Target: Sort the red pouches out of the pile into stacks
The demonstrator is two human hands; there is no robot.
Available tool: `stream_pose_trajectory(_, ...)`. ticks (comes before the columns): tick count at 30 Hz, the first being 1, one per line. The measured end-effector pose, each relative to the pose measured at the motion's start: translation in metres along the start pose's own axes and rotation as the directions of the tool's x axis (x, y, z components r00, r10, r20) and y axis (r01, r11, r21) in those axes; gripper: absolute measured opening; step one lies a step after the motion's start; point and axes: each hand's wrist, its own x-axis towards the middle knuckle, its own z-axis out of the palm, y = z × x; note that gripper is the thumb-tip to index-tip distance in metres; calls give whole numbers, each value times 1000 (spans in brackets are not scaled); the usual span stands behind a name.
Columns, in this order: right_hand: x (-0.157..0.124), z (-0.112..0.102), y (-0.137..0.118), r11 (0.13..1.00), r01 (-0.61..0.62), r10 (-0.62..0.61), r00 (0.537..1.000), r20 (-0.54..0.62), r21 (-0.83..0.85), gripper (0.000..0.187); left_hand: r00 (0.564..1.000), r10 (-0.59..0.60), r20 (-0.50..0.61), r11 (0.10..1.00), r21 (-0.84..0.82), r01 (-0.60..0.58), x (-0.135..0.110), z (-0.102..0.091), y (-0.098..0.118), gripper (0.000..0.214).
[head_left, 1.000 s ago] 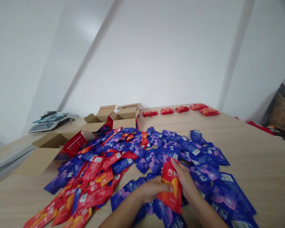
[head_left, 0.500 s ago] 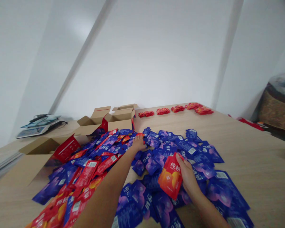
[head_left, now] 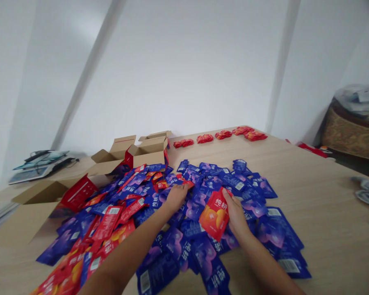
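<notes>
My right hand (head_left: 235, 211) is closed on the upper edge of a red pouch (head_left: 214, 216) printed with orange fruit and white characters. It is held upright above a spread of blue-purple pouches (head_left: 266, 235). To the left, my left hand (head_left: 176, 196) is closed, palm down, on another red pouch (head_left: 186, 181); only part of that pouch shows beyond the fingers. Between and around both hands lie many blue pouches. A mixed heap of red pouches (head_left: 108, 223) and blue ones spreads left of my left forearm.
Open cardboard boxes (head_left: 152, 159) stand behind the heap, and another open box (head_left: 33, 213) is at the left. Several small stacks of red pouches (head_left: 205, 139) line the table's far edge. Papers and a flat device (head_left: 38, 166) lie far left. A patterned chair (head_left: 352, 133) stands at the right.
My left hand has drawn back toward me, with a red pouch now showing at its fingertips. My right hand keeps its red pouch. The view has shifted slightly to the right.
</notes>
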Motion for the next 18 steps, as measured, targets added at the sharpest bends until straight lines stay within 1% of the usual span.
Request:
stream_pose_trajectory(2,0,1,0,1000,-7,7,1000,-15,8,31,997,47,55,999,-19,-46,-18,-1,10,25)
stream_pose_trajectory(4,0,3,-1,1000,-13,13,1000,-6,25,31,996,69,55,995,-72,-65,-30,-4,24,22)
stream_pose_trajectory(7,-2,4,-4,997,-53,51,998,33,63,31,997,35,-74,983,-178,-47,-40,-11,54,15)
stream_pose_trajectory(8,-2,4,-5,995,-76,73,996,46,70,31,992,35,-118,975,-214,-59,-43,-12,64,12)
stream_pose_trajectory(10,-5,4,-7,990,-130,126,989,76,50,30,980,74,-186,956,-267,-123,-50,-13,83,7)
stream_pose_trajectory(12,-7,5,-9,985,-171,169,977,129,-1,30,960,160,-230,939,-264,-219,-59,-8,95,5)
stream_pose_trajectory(14,-10,6,-9,984,-172,177,962,207,-38,30,935,274,-226,925,-203,-321,-69,2,96,6)
stream_pose_trajectory(16,-11,6,-7,985,-165,171,949,263,-45,30,915,375,-146,904,-158,-396,-77,14,90,9)
stream_pose_trajectory(18,-12,6,-5,984,-168,176,945,274,-51,30,908,417,-50,891,-177,-419,-81,23,81,12)
